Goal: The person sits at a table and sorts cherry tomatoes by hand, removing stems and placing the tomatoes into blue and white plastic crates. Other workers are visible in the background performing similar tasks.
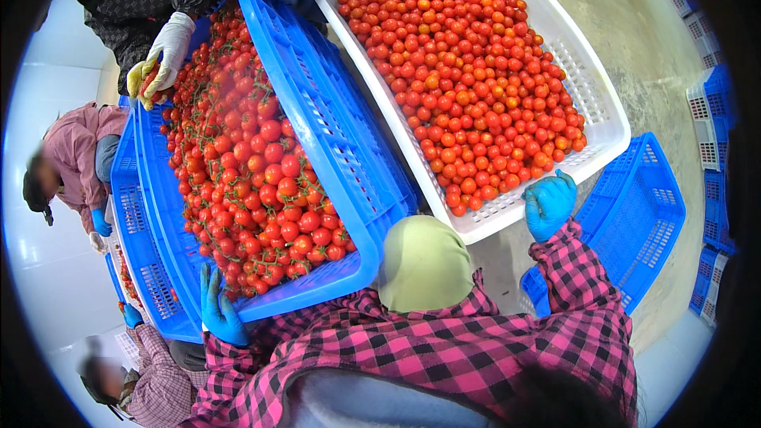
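Note:
My left hand (223,312), in a blue glove, rests at the near corner of a tilted blue plastic crate (315,297), fingers spread beside tomatoes on the vine (255,190). My right hand (550,205), also blue-gloved, has its fingers curled on the near rim of a white plastic crate (606,137). Loose cherry tomatoes (469,83) cover much of that crate's floor. Between my arms shows a rounded pale green surface (425,261). At the upper left, a co-worker's gloved hand (169,50), white with yellow fingertips, holds something red over the vine tomatoes.
Blue crates (157,249) stand left of the vine tomatoes. Another blue crate (639,220) lies on the concrete floor (606,24) at right, with more crates (716,107) along the far right. Two co-workers (83,148) in pink tops (163,374) bend at the left.

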`<act>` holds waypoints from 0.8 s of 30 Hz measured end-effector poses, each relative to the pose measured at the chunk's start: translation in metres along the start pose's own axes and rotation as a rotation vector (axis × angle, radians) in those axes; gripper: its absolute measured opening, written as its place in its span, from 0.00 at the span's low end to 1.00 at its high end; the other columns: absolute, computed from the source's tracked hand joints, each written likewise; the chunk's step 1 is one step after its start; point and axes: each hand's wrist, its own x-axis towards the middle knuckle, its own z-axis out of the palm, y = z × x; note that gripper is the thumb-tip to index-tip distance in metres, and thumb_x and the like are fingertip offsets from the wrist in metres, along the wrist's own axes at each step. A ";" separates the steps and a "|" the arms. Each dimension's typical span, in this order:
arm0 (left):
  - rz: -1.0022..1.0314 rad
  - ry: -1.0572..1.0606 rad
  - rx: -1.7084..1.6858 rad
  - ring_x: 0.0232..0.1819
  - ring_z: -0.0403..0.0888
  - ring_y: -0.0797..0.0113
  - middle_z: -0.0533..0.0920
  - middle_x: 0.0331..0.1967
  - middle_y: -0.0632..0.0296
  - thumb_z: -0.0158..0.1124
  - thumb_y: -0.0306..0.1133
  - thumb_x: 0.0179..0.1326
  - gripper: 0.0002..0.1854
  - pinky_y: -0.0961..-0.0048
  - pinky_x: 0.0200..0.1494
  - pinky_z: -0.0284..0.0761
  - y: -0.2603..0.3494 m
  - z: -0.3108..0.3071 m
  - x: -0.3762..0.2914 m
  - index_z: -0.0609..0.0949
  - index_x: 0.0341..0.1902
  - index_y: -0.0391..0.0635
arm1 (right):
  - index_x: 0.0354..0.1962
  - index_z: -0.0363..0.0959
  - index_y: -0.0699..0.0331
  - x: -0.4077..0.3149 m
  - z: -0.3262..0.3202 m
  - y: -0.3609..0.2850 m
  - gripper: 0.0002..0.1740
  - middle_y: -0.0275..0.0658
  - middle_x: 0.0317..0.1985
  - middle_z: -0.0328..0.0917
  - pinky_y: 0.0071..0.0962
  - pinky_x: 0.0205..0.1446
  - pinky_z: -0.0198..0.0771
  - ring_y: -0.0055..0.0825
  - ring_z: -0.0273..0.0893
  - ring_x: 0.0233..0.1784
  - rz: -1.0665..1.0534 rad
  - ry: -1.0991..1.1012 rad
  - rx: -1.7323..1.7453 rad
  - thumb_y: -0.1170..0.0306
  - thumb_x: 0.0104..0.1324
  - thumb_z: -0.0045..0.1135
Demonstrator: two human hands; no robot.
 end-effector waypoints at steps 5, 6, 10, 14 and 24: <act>0.017 -0.003 -0.010 0.62 0.62 0.50 0.63 0.60 0.41 0.40 0.23 0.56 0.21 0.61 0.59 0.61 -0.003 0.000 -0.002 0.71 0.53 0.33 | 0.20 0.69 0.54 -0.003 0.002 0.003 0.02 0.28 0.23 0.72 0.36 0.49 0.58 0.28 0.70 0.32 -0.025 0.004 -0.009 0.68 0.48 0.53; 0.031 -0.007 0.004 0.62 0.62 0.50 0.63 0.60 0.41 0.40 0.24 0.56 0.21 0.61 0.59 0.61 -0.004 0.000 -0.001 0.71 0.53 0.33 | 0.20 0.69 0.54 -0.003 0.003 0.004 0.02 0.28 0.23 0.72 0.36 0.49 0.58 0.29 0.70 0.32 -0.039 0.030 -0.020 0.68 0.48 0.53; 0.040 -0.022 0.002 0.61 0.63 0.50 0.64 0.59 0.41 0.41 0.24 0.56 0.20 0.61 0.60 0.60 -0.008 -0.001 -0.001 0.71 0.53 0.33 | 0.20 0.69 0.55 -0.004 0.005 0.004 0.03 0.29 0.23 0.71 0.36 0.49 0.58 0.29 0.70 0.31 -0.040 0.060 -0.031 0.68 0.48 0.53; 0.013 -0.012 -0.030 0.60 0.64 0.50 0.65 0.58 0.41 0.41 0.23 0.56 0.20 0.62 0.60 0.60 -0.010 0.000 -0.004 0.71 0.52 0.33 | 0.20 0.69 0.55 -0.002 0.005 0.003 0.03 0.30 0.22 0.70 0.37 0.49 0.58 0.30 0.69 0.31 -0.044 0.069 -0.022 0.67 0.48 0.53; -0.061 -0.006 -0.041 0.59 0.67 0.55 0.71 0.54 0.46 0.42 0.18 0.51 0.22 0.66 0.60 0.60 0.002 -0.001 -0.001 0.72 0.52 0.34 | 0.17 0.66 0.57 -0.009 0.011 0.003 0.05 0.35 0.18 0.66 0.42 0.50 0.59 0.34 0.67 0.29 0.007 0.086 -0.076 0.68 0.47 0.53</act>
